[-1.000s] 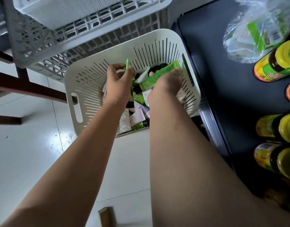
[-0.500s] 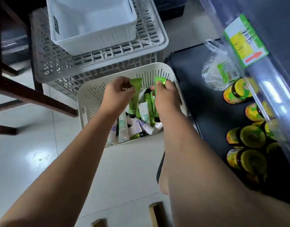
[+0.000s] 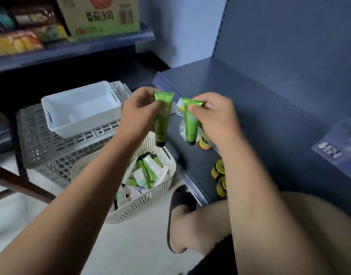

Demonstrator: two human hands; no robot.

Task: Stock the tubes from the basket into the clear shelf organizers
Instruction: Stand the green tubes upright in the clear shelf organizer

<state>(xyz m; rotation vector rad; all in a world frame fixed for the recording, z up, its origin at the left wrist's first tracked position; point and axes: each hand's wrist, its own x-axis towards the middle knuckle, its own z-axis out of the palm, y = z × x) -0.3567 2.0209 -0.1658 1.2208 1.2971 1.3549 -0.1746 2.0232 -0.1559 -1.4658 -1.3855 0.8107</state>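
Note:
My left hand (image 3: 139,112) pinches a green tube (image 3: 162,120) by its crimped end, cap hanging down. My right hand (image 3: 214,114) pinches a second green tube (image 3: 190,124) the same way. Both tubes hang in the air above the far rim of the cream slatted basket (image 3: 150,203) on the floor, which holds several green, white and lilac tubes (image 3: 144,175). A clear organizer (image 3: 341,143) shows blurred at the right on the dark shelf.
A dark blue shelf (image 3: 250,108) runs along the right with yellow-lidded jars (image 3: 219,175) on the level below. Grey crates (image 3: 57,147) carrying a white bin (image 3: 81,110) stand left of the basket. My foot in a black slipper (image 3: 180,215) is by the shelf base.
Both hands have lifted a green tube each out of the basket and up to shelf height. The view has swung upward, away from the basket.

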